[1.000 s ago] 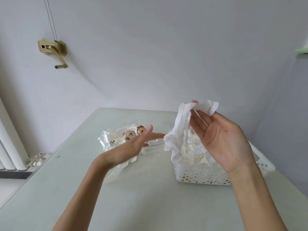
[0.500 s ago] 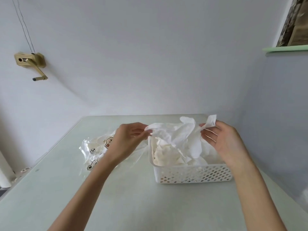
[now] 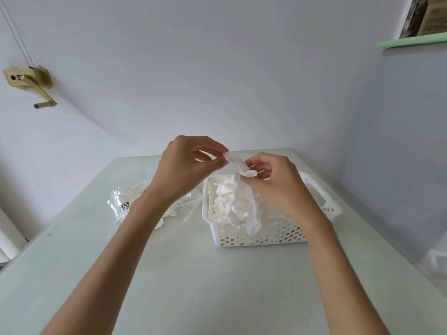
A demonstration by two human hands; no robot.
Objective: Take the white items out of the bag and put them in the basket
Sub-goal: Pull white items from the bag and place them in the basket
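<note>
Hanging from both hands' grip (image 3: 235, 165), seemingly: white item (image 3: 242, 189).

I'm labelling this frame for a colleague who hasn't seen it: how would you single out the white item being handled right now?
On the pale green table stands a white perforated basket. Above it, the left hand and right hand pinch one thin white item. Unlike the crumpled heap inside, it dangles long over the basket's front wall.

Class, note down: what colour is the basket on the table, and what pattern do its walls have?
White, its walls dotted with round holes; the head view shows the basket best.
</note>
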